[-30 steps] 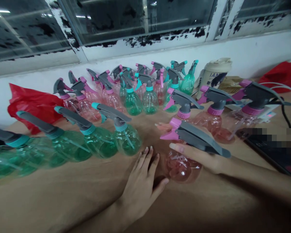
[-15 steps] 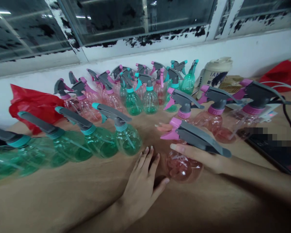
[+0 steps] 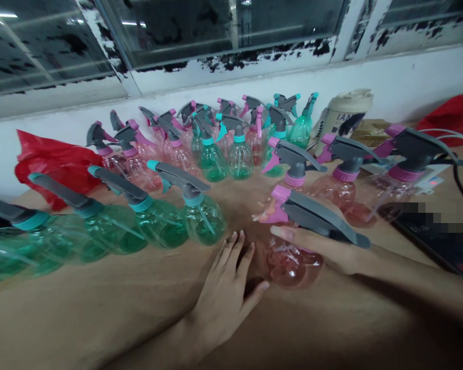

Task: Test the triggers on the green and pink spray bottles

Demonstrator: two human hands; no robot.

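My right hand (image 3: 334,249) is wrapped round the neck of a clear pink spray bottle (image 3: 291,267) with a grey and pink trigger head. The thumb lies on the near side, and other fingertips show beyond the pink trigger. The bottle stands upright on the table. To its left my left hand (image 3: 224,293) lies flat on the tabletop (image 3: 139,308), fingers stretched out and holding nothing. Nearest to those fingertips is a green spray bottle (image 3: 204,221), the end of a slanting row of green ones. Two more pink bottles (image 3: 334,192) stand right behind the held one, with another beside them.
Several pink and green spray bottles (image 3: 241,159) crowd along the wall. A red plastic bag (image 3: 54,169) lies at the left, another red bag (image 3: 453,121) at the far right. Near it stand a coffee cup (image 3: 343,115) and a dark phone (image 3: 428,239).
The right hand's far fingertips have curled in closer to the pink trigger. The left hand and the bottles keep their places; the view shifts very slightly.
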